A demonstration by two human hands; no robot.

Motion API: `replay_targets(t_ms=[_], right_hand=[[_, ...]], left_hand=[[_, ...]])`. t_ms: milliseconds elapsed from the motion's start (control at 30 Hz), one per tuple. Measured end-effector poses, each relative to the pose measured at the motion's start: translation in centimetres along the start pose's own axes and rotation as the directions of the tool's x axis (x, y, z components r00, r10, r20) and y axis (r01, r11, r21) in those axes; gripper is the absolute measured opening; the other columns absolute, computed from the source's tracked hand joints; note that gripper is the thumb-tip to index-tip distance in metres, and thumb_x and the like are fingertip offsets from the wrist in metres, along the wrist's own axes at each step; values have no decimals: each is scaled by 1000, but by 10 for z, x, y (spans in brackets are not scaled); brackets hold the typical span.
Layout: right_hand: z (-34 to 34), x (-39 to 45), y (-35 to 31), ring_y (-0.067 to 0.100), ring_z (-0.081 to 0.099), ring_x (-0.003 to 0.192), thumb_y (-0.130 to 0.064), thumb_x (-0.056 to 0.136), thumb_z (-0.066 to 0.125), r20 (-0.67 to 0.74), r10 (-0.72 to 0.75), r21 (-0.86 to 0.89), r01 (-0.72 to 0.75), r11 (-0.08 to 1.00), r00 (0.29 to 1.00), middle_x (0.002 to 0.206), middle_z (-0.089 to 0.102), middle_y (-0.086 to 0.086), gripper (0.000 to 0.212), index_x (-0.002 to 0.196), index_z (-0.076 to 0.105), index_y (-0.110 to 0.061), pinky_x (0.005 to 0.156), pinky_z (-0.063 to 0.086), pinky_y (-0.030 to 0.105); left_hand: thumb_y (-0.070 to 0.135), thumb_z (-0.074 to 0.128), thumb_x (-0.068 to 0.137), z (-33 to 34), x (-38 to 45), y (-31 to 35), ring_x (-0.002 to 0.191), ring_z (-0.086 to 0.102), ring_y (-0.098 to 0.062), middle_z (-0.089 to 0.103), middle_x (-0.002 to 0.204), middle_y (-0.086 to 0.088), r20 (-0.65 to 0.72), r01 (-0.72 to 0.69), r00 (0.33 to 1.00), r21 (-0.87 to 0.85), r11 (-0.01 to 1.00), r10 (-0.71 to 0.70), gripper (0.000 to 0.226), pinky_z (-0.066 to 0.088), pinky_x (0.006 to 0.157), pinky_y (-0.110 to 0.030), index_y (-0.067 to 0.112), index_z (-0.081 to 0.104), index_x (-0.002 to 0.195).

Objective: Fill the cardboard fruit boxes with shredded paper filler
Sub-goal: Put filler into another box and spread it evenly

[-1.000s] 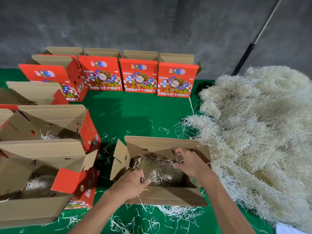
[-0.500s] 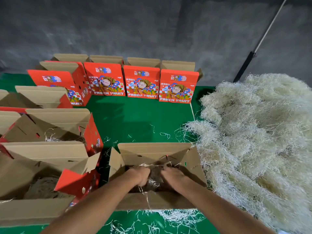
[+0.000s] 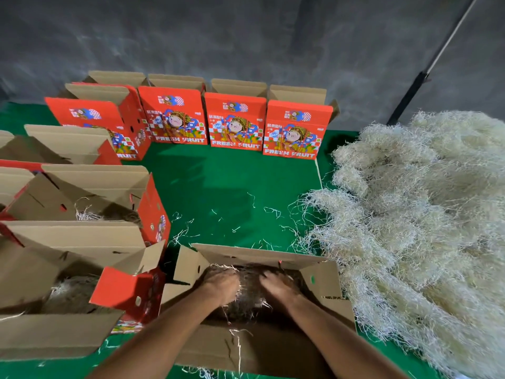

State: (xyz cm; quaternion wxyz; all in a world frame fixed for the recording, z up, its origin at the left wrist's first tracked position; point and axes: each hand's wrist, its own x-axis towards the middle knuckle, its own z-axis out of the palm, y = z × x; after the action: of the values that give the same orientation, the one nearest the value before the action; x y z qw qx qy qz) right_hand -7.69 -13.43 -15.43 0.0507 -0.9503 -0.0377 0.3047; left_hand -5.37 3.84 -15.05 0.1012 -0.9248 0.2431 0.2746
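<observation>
An open cardboard fruit box (image 3: 322,280) lies in front of me on the green cloth, with shredded paper filler (image 3: 247,305) inside it. Both hands are down in the box. My left hand (image 3: 222,285) presses on the filler at the left side, fingers bent over it. My right hand (image 3: 278,289) presses the filler at the right side, fingers spread flat. A large heap of pale shredded paper (image 3: 423,228) fills the right of the table.
Two open boxes with filler stand at my left (image 3: 82,255) (image 3: 90,187). Several red "Fresh Fruit" boxes (image 3: 235,121) stand in a row at the back. Loose strands litter the green cloth (image 3: 232,187). A dark pole (image 3: 415,86) leans against the grey wall.
Both hands went from the box's rim down into it and now press the filler. The view has come closer to the box.
</observation>
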Motion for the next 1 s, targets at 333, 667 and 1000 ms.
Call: replay_targets(t_ms=[333,667,1000], right_hand=[[-1,-9,9,24,57,100,-12,104,47,63,243,-6,-243,970,968,112,60,15,34,138,53,-11,92,42,30],[-32,-19,-14,29,64,111,-8,95,62,72,8,-334,17,942,997,121,67,12,26,120,67,-10,92,54,44],[-6,10,-30,30,34,144,-36,104,44,103,-306,-183,320,930,947,155,40,8,49,151,41,-21,118,29,47]], left_hand=[[41,61,98,17,23,-8,154,4,-31,3,168,-13,83,109,984,437,893,-160,93,1,123,-45,10,-1,160],[0,61,89,-16,0,6,141,39,-34,39,156,-14,-34,-21,999,201,979,29,56,37,112,-52,14,49,142],[7,54,97,-14,11,-17,126,54,-29,56,135,-13,-15,44,999,-148,988,-46,35,41,109,-37,8,54,132]])
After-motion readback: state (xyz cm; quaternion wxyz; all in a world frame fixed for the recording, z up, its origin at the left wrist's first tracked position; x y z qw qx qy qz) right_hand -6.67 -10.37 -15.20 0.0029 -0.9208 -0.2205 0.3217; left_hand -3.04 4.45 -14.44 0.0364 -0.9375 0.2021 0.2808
